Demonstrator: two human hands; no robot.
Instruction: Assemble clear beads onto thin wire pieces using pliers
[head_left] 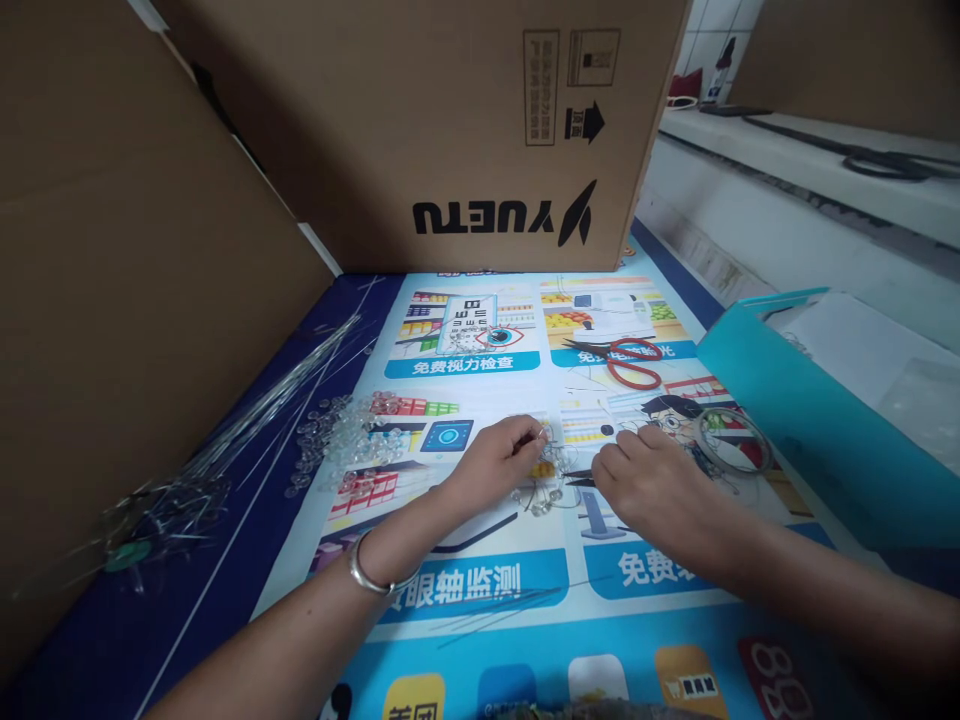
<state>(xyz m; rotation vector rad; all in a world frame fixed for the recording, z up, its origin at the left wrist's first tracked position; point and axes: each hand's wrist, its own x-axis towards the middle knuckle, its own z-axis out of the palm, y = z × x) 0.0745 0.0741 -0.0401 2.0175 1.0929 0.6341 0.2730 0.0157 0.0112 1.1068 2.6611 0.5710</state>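
In the head view, my left hand (pixel 506 455) is closed in a pinch on a thin wire with clear beads. The beaded wire (pixel 546 497) hangs below its fingertips and curves over the printed sheet. My right hand (pixel 660 485) is closed round a tool with two dark pointed jaws (pixel 579 479), which stick out to the left beside the beads. The palm hides its handles, so I cannot tell whether it is pliers or scissors. A loose heap of clear beads (pixel 349 440) lies left of my left hand. Beyond my right hand lie red-handled scissors (pixel 634 362).
A roll of clear tape or wire (pixel 733 442) lies by my right wrist. At the right stands a turquoise box (pixel 817 420). Bundled thin wires (pixel 277 395) lie at the left. Cardboard walls (pixel 420 120) rise at the back and left. Loose dark wires (pixel 502 610) lie in front.
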